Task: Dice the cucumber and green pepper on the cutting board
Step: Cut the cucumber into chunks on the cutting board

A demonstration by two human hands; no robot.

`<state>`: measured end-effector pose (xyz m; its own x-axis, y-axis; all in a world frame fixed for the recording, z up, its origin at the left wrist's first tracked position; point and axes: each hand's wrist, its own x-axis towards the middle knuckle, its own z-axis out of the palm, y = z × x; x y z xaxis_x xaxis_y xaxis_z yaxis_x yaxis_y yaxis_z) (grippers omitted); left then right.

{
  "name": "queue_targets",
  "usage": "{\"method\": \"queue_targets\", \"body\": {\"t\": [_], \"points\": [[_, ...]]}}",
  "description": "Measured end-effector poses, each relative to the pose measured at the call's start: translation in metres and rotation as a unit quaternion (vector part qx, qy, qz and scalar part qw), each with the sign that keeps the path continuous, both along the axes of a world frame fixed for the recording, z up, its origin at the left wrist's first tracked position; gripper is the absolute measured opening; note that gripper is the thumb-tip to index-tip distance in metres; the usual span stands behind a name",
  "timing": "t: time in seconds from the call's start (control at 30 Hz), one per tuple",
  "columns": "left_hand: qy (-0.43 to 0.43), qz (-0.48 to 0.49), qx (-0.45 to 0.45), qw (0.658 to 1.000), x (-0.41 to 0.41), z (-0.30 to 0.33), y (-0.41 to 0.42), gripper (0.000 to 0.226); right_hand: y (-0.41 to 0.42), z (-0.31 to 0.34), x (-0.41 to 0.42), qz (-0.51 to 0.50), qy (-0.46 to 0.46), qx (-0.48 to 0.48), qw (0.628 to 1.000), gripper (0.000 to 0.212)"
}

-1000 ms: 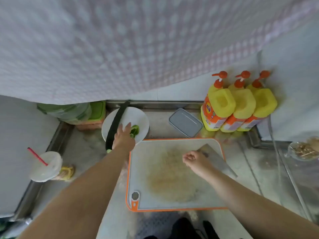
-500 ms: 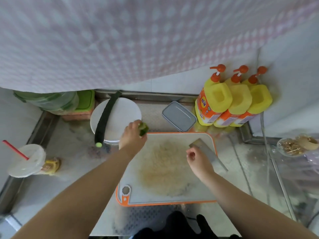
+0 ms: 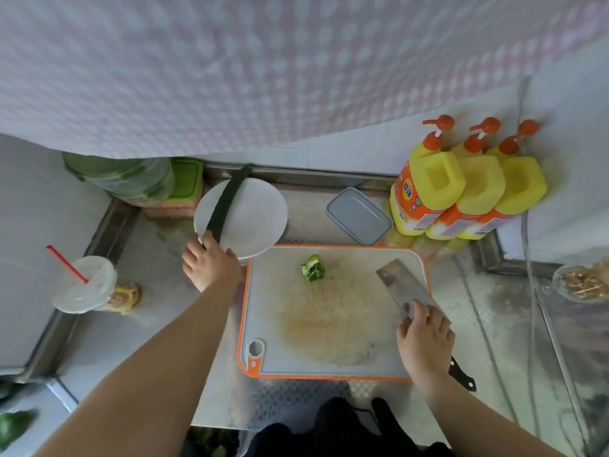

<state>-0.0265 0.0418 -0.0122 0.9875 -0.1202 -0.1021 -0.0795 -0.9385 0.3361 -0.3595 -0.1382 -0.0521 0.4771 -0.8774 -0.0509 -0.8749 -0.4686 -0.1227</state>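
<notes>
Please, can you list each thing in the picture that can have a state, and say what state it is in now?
green pepper: lying uncut on the cutting board, untouched
cucumber: whole, lying across the white plate, near end gripped by left hand
cleaver: blade flat on the board, right hand on it
grey container: lid on
cup: lidded, red straw in
three yellow bottles: upright, pumps on

Left hand [image 3: 211, 263] fingers curled forward; right hand [image 3: 425, 341] fingers curled downward.
</notes>
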Motion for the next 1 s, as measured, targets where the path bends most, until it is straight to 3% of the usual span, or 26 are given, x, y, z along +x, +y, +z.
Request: {"method": "queue_targets", "body": {"t": [0.07,0.17,0.4,0.53,0.67,0.83,1.0], "points": [[0.084,0.046,-0.010,0.995,0.010,-0.002,0.010,0.056,0.002,-0.003,-0.002,-0.032,0.023,0.011,0.999,0.040],[0.130,0.049,-0.056,0.989,0.018,-0.006,0.015,0.053,0.000,-0.004,-0.007,-0.032,0.031,0.028,0.999,0.036],[0.081,0.064,-0.128,0.986,-0.002,-0.001,0.010,0.045,0.000,-0.003,-0.018,-0.054,0.009,0.030,0.998,0.032],[0.037,-0.013,-0.205,0.978,-0.048,0.010,0.012,0.043,0.002,-0.005,-0.021,-0.074,-0.012,0.027,0.997,0.027],[0.045,-0.133,-0.220,0.965,-0.095,0.012,0.020,0.040,0.000,0.000,-0.027,-0.128,-0.003,0.045,0.991,0.032],[0.071,-0.295,-0.146,0.942,-0.128,-0.001,0.046,0.045,0.000,0.004,-0.035,-0.126,0.019,0.073,0.989,0.035],[0.069,-0.367,-0.067,0.925,-0.143,-0.020,0.075,0.050,-0.003,0.007,-0.038,-0.121,0.000,0.118,0.986,0.035]]}}
